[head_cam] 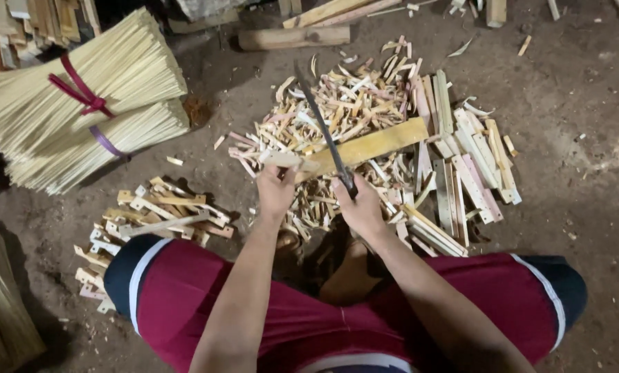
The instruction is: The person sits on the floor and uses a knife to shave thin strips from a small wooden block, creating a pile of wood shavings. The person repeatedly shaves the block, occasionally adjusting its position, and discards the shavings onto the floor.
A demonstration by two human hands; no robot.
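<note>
A: What worries you most here?

B: The blade. The right hand (360,205) is clenched round the handle of a long dark knife (325,131), whose edge crosses the yellow bamboo slat (368,146) just above the left hand (276,188). I'd judge that if the blade skids along the smooth slat towards seven o'clock, it meets the left fingers first.

A: How is that left hand set?

B: Closed on the near end of the slat, fingers wrapped over it, thumb side up. The slat runs from that grip out towards two o'clock, over the pile of shavings (330,117).

A: Is the blade biting into the wood yet?

B: Hard to tell from up here; it lies across the slat, but whether it is touching or just above, I cannot say.

A: Anything else that could go wrong?

B: The person sits low on the dirt floor (572,138), knees in red shorts (205,290) spread either side of the work. A slip downward, towards six o'clock, would bring the knife near the legs. The loose shavings also give the slat's far end a poor rest, so it may shift under pressure.

A: And round about?

B: Cut strips (461,173) stacked at three o'clock, short offcuts (157,214) at eight o'clock, tied bundles of thin sticks (74,103) at ten o'clock.
</note>
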